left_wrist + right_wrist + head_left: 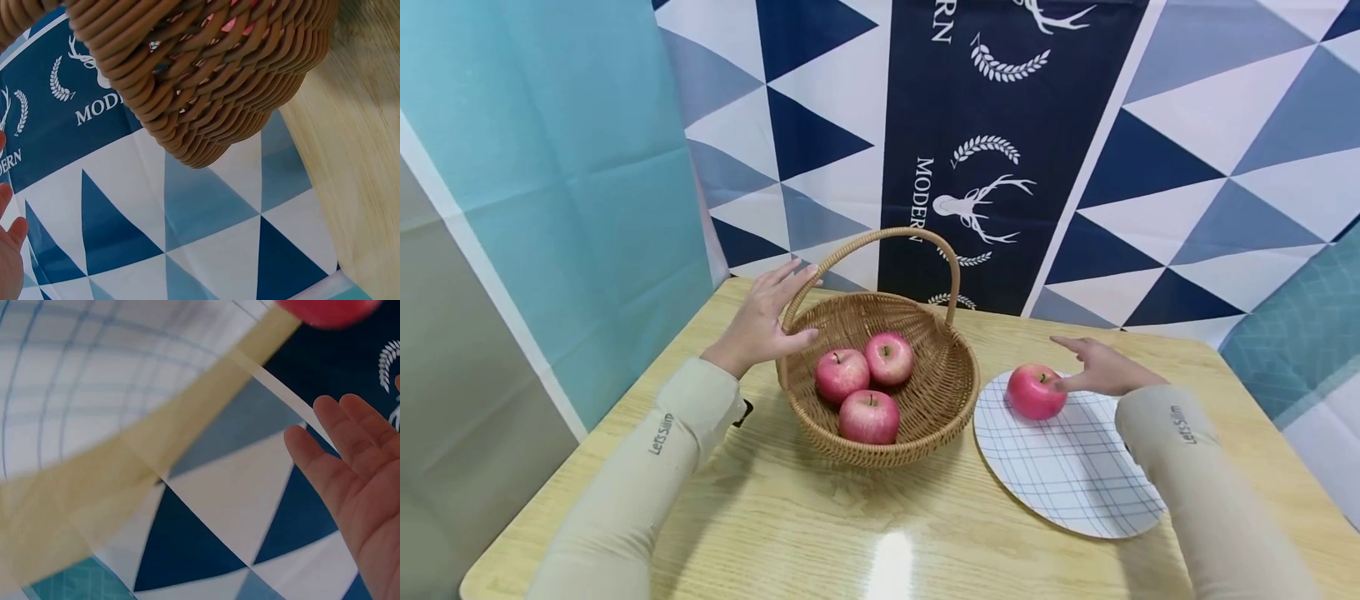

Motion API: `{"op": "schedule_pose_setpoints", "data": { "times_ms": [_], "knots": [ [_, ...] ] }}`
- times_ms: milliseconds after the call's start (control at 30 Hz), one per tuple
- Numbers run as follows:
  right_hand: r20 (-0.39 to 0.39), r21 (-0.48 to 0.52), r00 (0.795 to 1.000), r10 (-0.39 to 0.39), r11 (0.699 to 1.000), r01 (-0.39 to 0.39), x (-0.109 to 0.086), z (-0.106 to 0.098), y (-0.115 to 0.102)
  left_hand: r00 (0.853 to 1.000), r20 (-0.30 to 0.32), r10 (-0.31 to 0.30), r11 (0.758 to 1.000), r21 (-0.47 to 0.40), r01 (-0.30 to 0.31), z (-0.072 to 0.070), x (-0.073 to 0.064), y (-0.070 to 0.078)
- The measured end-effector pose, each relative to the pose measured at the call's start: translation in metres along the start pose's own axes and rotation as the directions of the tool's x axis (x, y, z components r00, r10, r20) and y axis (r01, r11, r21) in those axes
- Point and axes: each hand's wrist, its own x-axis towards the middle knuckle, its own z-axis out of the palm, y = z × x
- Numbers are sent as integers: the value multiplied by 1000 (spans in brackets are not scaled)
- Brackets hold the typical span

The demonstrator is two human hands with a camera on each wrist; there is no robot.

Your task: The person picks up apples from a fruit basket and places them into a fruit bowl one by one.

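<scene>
A wicker basket [936, 387] with an arched handle [917, 232] holds three red apples [868, 418]. At its left side my left hand [763, 321] spreads its fingers by the foot of the handle; whether it touches the wicker I cannot tell. The left wrist view shows the basket's woven side [219, 81] close up and only fingertips at the left edge. A single apple [1032, 393] sits near the upper left of a round, blue-checked white plate [1075, 467]. Beside that apple is my right hand [1101, 371], its fingers extended and the thumb near the fruit's right side.
Basket and plate stand side by side on a light wooden table [805, 533]. Behind the table hangs a patterned cloth [820, 125] with triangles and a dark deer panel. A teal curtain [572, 183] closes off the left side.
</scene>
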Motion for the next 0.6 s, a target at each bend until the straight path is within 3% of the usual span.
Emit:
{"op": "schedule_pose_setpoints", "data": {
  "times_ms": [200, 367, 600],
  "knots": [
    [8, 116, 998, -70, 991, 68, -4, -16, -13, 1000, 1, -12, 1000, 25, 12, -2, -1, 0],
    [51, 214, 995, -90, 974, 78, -6, -22, -26, 1000, 0, 4, 1000, 29, -4, 0, 0, 2],
    [73, 268, 986, -148, 955, 123, -5, -31, -44, 1000, -5, -5, 1000, 19, 5, 1, 0, 3]
  ]
}}
